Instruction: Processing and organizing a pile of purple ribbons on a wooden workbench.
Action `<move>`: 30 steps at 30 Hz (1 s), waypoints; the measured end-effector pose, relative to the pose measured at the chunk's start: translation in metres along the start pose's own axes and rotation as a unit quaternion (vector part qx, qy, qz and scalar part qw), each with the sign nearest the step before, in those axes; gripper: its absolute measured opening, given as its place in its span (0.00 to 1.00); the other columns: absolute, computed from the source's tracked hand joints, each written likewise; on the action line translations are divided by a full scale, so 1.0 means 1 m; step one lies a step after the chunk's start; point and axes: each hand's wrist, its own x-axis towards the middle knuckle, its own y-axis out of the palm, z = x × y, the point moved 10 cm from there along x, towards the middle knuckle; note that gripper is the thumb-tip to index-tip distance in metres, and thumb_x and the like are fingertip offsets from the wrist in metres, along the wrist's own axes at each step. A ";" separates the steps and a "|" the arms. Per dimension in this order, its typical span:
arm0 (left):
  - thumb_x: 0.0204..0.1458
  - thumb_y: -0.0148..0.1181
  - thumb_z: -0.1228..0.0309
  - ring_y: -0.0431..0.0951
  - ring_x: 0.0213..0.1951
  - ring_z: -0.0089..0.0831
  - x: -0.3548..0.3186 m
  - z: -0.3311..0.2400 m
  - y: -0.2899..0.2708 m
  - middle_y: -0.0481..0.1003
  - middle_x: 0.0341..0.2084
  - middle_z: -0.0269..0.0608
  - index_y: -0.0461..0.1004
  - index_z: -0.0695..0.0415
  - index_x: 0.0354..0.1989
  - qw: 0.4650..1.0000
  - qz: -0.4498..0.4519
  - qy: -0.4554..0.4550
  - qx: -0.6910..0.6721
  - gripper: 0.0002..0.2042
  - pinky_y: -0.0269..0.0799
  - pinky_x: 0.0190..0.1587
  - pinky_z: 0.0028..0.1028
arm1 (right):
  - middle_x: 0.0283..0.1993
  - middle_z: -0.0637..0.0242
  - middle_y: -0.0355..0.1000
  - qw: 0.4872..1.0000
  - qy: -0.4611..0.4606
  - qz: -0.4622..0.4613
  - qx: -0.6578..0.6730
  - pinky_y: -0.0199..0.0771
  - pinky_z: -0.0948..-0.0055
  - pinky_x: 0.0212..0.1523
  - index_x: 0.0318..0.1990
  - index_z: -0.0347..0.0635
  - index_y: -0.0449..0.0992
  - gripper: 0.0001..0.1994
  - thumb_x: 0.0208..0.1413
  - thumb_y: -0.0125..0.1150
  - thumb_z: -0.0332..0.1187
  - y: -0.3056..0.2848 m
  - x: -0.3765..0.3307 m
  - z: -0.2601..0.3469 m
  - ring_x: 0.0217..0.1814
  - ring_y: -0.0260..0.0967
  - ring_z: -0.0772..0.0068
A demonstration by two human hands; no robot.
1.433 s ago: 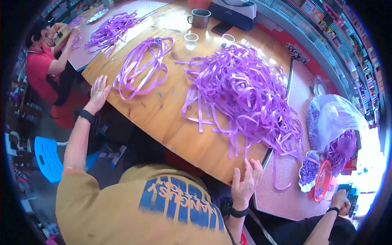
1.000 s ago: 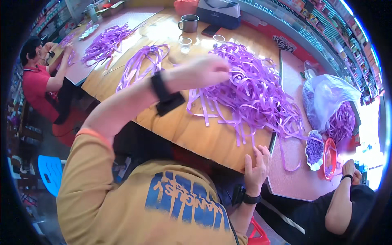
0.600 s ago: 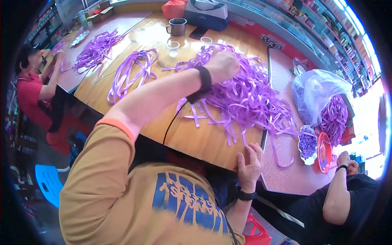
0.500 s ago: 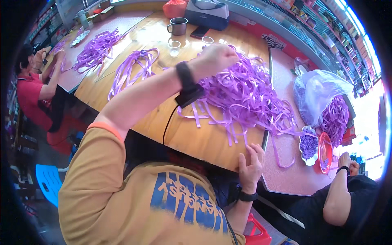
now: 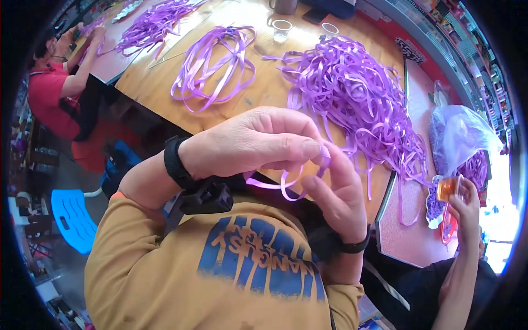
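Close together in front of my chest, both my hands are closed on one purple ribbon strap [image 5: 285, 186], which curls in a small loop below the fingers. My left hand [image 5: 256, 140] pinches it between thumb and forefinger. The fingers of my right hand [image 5: 342, 201] bend around its other part, where a short piece shows by the fingertips. Beyond them on the wooden table [image 5: 269, 88] lies a large tangled heap of purple straps [image 5: 352, 91]. A looser looped bundle of straps [image 5: 212, 69] rests to its left.
Two small clear cups [image 5: 281, 31] and a dark mug [image 5: 284, 5] stand at the back. On the right are a plastic bag [image 5: 465, 132], a white dish of purple pieces [image 5: 435, 206] and a person's hand holding an amber drink [image 5: 448, 188]. Another person [image 5: 52, 99] sits at left.
My left hand has come back from above the heap, and my right hand has risen from the table edge to meet it at a strap. The right-hand person now lifts a drink.
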 end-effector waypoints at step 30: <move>0.53 0.53 0.70 0.58 0.19 0.09 -0.056 0.026 -0.146 0.63 0.17 0.23 0.71 0.59 0.27 0.961 -0.268 0.023 0.069 0.07 0.50 0.20 0.12 | 0.40 0.62 0.67 0.792 0.059 -0.433 -0.427 0.61 0.73 0.44 0.47 0.33 0.67 0.16 0.56 0.52 0.36 -0.196 -0.093 -0.017 0.41 0.63 0.71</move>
